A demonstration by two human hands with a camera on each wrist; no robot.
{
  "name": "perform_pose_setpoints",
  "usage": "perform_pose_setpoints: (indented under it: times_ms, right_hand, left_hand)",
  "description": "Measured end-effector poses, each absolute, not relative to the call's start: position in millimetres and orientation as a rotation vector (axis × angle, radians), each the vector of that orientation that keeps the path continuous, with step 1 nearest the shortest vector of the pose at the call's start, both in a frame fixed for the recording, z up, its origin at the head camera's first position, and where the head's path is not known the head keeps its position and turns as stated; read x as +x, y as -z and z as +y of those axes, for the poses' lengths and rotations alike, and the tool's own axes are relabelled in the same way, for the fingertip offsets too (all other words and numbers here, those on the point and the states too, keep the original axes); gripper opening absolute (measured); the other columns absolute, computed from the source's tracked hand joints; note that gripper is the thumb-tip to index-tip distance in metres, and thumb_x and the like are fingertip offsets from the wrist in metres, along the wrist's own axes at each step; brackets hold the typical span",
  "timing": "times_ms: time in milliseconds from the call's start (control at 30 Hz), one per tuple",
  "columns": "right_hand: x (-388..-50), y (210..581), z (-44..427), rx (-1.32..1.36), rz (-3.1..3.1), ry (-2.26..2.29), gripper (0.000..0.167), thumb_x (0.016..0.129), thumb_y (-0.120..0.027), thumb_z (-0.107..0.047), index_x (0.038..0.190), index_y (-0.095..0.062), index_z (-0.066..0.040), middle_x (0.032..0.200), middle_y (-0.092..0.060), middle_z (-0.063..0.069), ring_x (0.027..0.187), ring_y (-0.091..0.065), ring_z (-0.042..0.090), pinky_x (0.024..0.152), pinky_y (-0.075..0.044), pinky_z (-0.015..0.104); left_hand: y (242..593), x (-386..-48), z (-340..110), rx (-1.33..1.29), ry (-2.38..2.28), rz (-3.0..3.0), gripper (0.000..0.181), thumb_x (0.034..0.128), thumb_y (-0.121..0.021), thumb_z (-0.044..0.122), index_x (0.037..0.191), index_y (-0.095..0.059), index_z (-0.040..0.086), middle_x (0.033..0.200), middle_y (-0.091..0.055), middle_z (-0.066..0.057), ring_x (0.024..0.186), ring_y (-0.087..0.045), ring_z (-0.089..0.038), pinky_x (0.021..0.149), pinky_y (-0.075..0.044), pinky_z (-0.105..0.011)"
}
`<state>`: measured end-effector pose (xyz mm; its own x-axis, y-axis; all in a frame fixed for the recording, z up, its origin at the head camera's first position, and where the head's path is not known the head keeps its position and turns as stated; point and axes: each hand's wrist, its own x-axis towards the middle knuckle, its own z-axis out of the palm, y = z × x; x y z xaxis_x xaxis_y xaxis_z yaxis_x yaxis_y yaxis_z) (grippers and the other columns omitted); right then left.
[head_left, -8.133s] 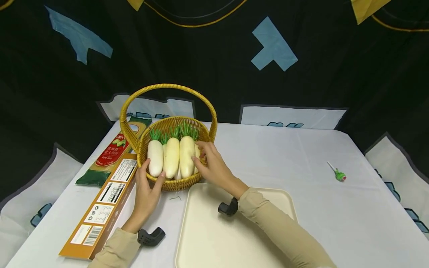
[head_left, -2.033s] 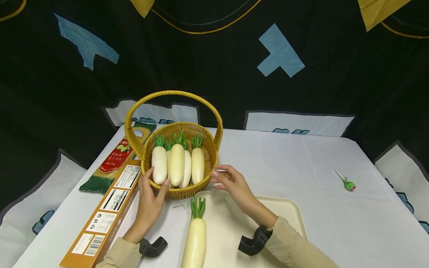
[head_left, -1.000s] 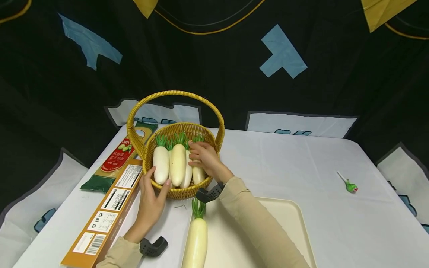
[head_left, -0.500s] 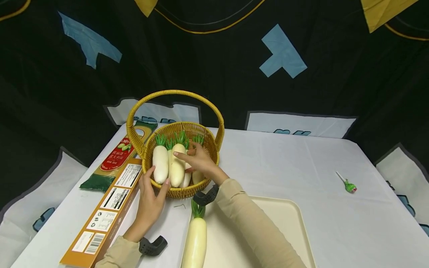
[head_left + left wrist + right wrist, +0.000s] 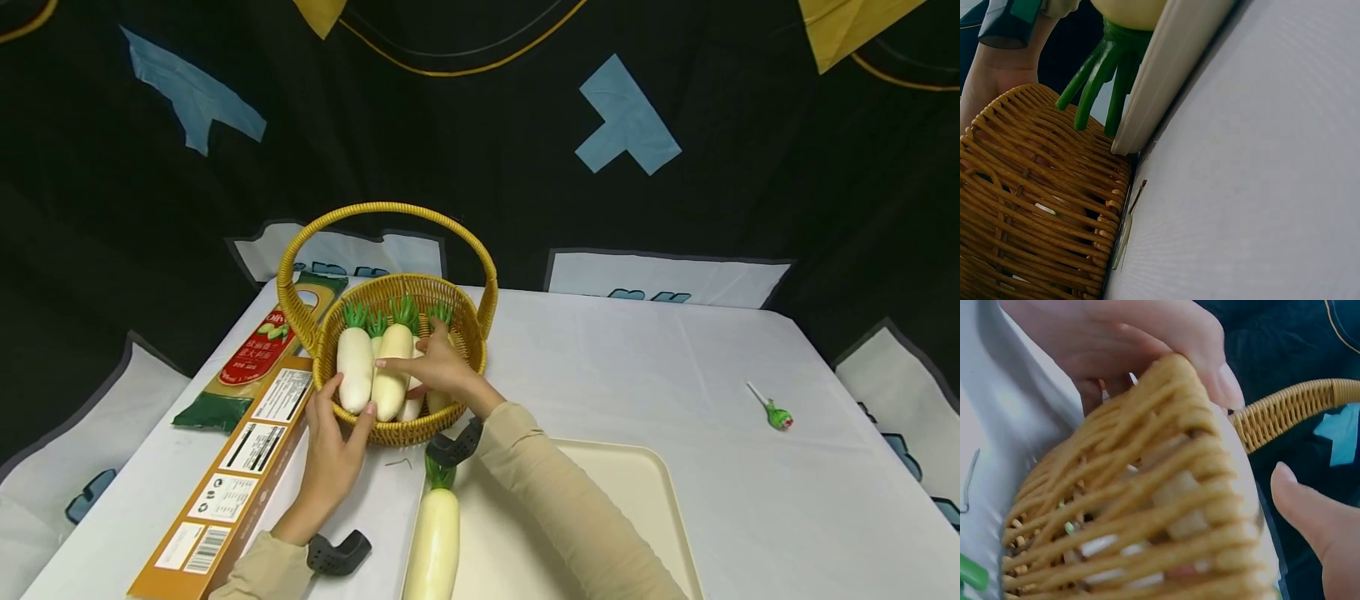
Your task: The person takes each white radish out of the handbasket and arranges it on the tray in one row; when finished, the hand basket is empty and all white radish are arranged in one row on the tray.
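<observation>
A yellow wicker basket (image 5: pixel 401 433) with a tall hoop handle holds several white radishes with green tops. My left hand (image 5: pixel 330 454) grips its front-left rim, the thumb laid over the edge, as the right wrist view also shows. My right hand (image 5: pixel 442 367) reaches into the basket from the right. Its thumb lies straight across the middle white radish (image 5: pixel 392 396), while the other fingers spread among the radishes on the right and are partly hidden. Another white radish (image 5: pixel 433 542) lies along the left edge of a cream tray (image 5: pixel 660 492), its green top partly covered by the right wrist's camera.
An orange-brown box (image 5: pixel 225 483) lies on the left, with a green and gold pasta bag (image 5: pixel 258 350) beyond it. Far to the right a lollipop (image 5: pixel 778 417) rests on the white table (image 5: pixel 750 517). A small bent wire (image 5: pixel 399 463) lies before the basket.
A white radish has come from the basket onto the tray. My right hand has returned into the basket, its thumb sliding over the middle radish, which leans slightly more. My left hand stays on the rim.
</observation>
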<state>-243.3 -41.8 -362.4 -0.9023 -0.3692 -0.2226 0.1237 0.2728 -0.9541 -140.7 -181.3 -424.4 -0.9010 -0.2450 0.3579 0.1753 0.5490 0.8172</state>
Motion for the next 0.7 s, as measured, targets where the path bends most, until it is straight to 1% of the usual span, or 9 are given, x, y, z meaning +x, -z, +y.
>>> perform_pose_setpoints:
  times_ms: [167,233,267,333,400,500,567,633,700]
  right_hand:
    - [-236.9,362.0,-44.9,-0.222,2.25,1.666,0.114,0.07,-0.076,-0.034,0.145,0.006,-0.007,0.133,-0.038,0.029,0.08,-0.063,0.026,0.055,-0.054,0.035]
    - [-235.0,361.9,-45.9,-0.215,2.285,1.665,0.113,0.071,-0.076,-0.032,0.144,0.005,-0.006,0.131,-0.04,0.03,0.081,-0.063,0.027,0.053,-0.054,0.034]
    - [-234.5,361.9,-46.3,-0.21,2.289,1.673,0.112,0.071,-0.077,-0.031,0.145,0.004,-0.007,0.131,-0.04,0.03,0.084,-0.063,0.029,0.053,-0.053,0.034]
    - [-233.4,361.4,-47.1,-0.202,2.283,1.686,0.108,0.071,-0.076,-0.027,0.145,0.0,-0.011,0.133,-0.038,0.029,0.097,-0.06,0.032,0.053,-0.054,0.033]
    - [-232.6,360.9,-47.3,-0.21,2.282,1.683,0.101,0.073,-0.075,-0.025,0.146,-0.006,-0.017,0.136,-0.036,0.028,0.113,-0.051,0.034,0.055,-0.054,0.033]
    - [-231.5,359.9,-46.5,-0.242,2.295,1.649,0.086,0.076,-0.071,-0.023,0.144,-0.019,-0.024,0.139,-0.034,0.025,0.125,-0.039,0.035,0.059,-0.054,0.033]
    - [-231.4,360.0,-46.1,-0.262,2.306,1.632,0.078,0.077,-0.07,-0.024,0.141,-0.027,-0.026,0.139,-0.035,0.024,0.128,-0.037,0.034,0.062,-0.054,0.032]
    - [-230.7,359.4,-45.5,-0.274,2.307,1.621,0.072,0.078,-0.069,-0.024,0.139,-0.032,-0.027,0.138,-0.037,0.023,0.125,-0.04,0.034,0.062,-0.054,0.031]
    - [-230.0,358.8,-45.1,-0.287,2.303,1.614,0.068,0.078,-0.068,-0.025,0.138,-0.036,-0.027,0.132,-0.043,0.022,0.116,-0.048,0.031,0.061,-0.054,0.03]
  left_hand:
    - [424.3,-140.0,-181.7,0.062,1.299,-2.351,0.061,0.0883,-0.055,0.021,0.138,-0.024,0.004,0.136,-0.024,-0.023,0.127,-0.026,-0.037,0.102,-0.022,-0.056]
    - [424.2,-139.6,-181.6,0.06,1.3,-2.351,0.061,0.0883,-0.055,0.021,0.138,-0.024,0.005,0.137,-0.024,-0.023,0.128,-0.026,-0.037,0.102,-0.022,-0.056]
    - [424.4,-139.7,-181.6,0.059,1.3,-2.349,0.061,0.0883,-0.055,0.021,0.138,-0.024,0.005,0.137,-0.024,-0.023,0.128,-0.026,-0.037,0.102,-0.022,-0.056]
    - [425.1,-140.0,-181.4,0.059,1.301,-2.347,0.061,0.0882,-0.055,0.021,0.138,-0.024,0.004,0.136,-0.024,-0.023,0.128,-0.026,-0.036,0.103,-0.022,-0.055]
    - [425.9,-140.0,-181.2,0.059,1.3,-2.345,0.061,0.0881,-0.055,0.021,0.138,-0.024,0.004,0.136,-0.024,-0.023,0.127,-0.027,-0.035,0.103,-0.022,-0.055]
    - [427.2,-140.5,-181.0,0.066,1.298,-2.341,0.06,0.0879,-0.055,0.021,0.137,-0.025,0.004,0.136,-0.025,-0.023,0.126,-0.028,-0.034,0.103,-0.023,-0.054]
    - [427.2,-140.8,-181.0,0.064,1.296,-2.336,0.06,0.0879,-0.055,0.021,0.137,-0.025,0.004,0.135,-0.025,-0.023,0.125,-0.029,-0.035,0.102,-0.023,-0.053]
    - [427.3,-141.2,-181.1,0.064,1.295,-2.331,0.06,0.0879,-0.055,0.02,0.137,-0.025,0.004,0.135,-0.025,-0.023,0.125,-0.029,-0.035,0.102,-0.023,-0.053]
    - [427.0,-141.5,-181.1,0.062,1.295,-2.328,0.06,0.0879,-0.055,0.02,0.137,-0.025,0.004,0.135,-0.025,-0.024,0.125,-0.029,-0.035,0.102,-0.023,-0.054]
